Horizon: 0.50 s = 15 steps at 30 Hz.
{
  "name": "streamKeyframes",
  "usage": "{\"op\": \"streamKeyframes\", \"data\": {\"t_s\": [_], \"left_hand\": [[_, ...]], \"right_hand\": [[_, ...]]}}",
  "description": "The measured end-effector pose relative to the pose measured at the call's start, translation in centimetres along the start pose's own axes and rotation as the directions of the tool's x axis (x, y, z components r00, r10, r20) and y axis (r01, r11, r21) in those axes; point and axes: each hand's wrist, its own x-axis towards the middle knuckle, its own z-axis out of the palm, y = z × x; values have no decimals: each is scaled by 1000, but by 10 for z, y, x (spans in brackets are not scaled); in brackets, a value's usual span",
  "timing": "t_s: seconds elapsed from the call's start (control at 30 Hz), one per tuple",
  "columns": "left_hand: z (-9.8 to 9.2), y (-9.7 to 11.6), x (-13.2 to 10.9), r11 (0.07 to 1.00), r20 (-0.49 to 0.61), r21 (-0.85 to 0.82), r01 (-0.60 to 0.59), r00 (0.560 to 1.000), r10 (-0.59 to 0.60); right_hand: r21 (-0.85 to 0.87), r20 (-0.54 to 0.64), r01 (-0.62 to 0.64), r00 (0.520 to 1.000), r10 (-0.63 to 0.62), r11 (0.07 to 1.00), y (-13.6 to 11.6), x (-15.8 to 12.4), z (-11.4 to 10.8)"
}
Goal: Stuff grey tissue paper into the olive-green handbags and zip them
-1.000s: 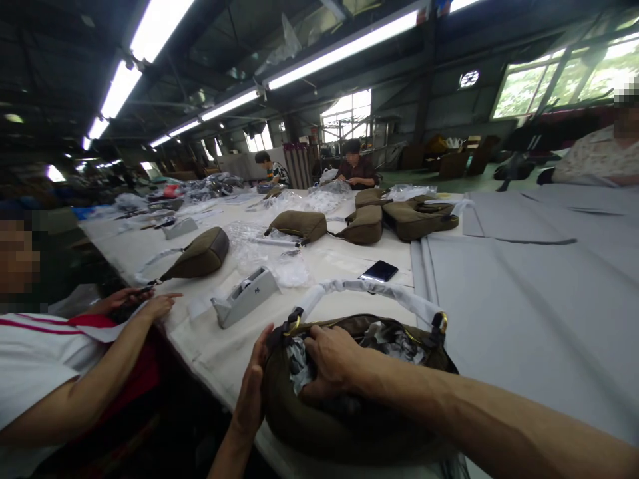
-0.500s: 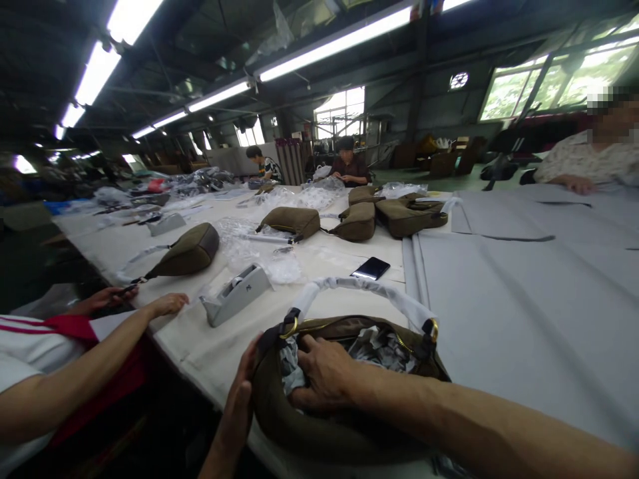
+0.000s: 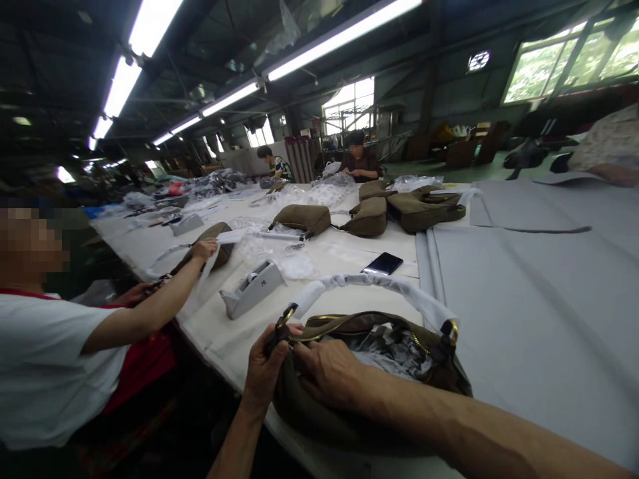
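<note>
A dark olive handbag (image 3: 339,426) with a brass zip lies unzipped in front of me, crumpled grey paper (image 3: 394,352) showing inside. Its handle (image 3: 369,283) is wrapped in white covering and arches up behind the opening. My left hand (image 3: 267,366) grips the bag's left end by the dark handle tab, thumb in front and fingers behind. Inside the opening's left end is my right hand (image 3: 332,369), fingers bent together beside the zip end. Its fingertips are hidden, so what they hold cannot be made out.
A grey tape dispenser (image 3: 254,289) and a black phone (image 3: 383,263) lie beyond the bag. Several olive handbags (image 3: 302,219) and clear plastic wrap (image 3: 279,256) are further back. At left, a co-worker's arm (image 3: 150,313) reaches over another bag. Grey sheets (image 3: 524,299) cover the table's right side.
My left hand has moved from lying flat against the bag's side to gripping its left end. My right hand has shifted toward that corner. The co-worker's hand has moved up onto another bag.
</note>
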Motion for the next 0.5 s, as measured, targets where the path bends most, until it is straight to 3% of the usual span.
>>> {"op": "streamKeyframes", "data": {"t_s": [0.1,0.17,0.23,0.3,0.4,0.5], "left_hand": [[0,-2,2,998,-22,-36,-43,999,43],[0,-5,2,996,-35,-81,-44,999,41],[1,-8,2,992,-58,-119,-39,998,32],[0,-9,2,992,-102,-121,-42,994,30],[-1,-7,2,995,-128,-98,-27,992,14],[-2,-3,2,994,-89,-106,-1,996,-8]], "right_hand": [[87,-62,6,998,-1,996,-2,-5,-19],[260,-182,7,982,41,965,-5,-5,-29],[474,-230,2,966,122,880,-10,0,-32],[608,-198,-54,956,217,792,-15,7,-28],[630,-201,-168,908,368,759,-22,16,-16],[710,-252,-129,872,421,692,-26,20,-6]]}}
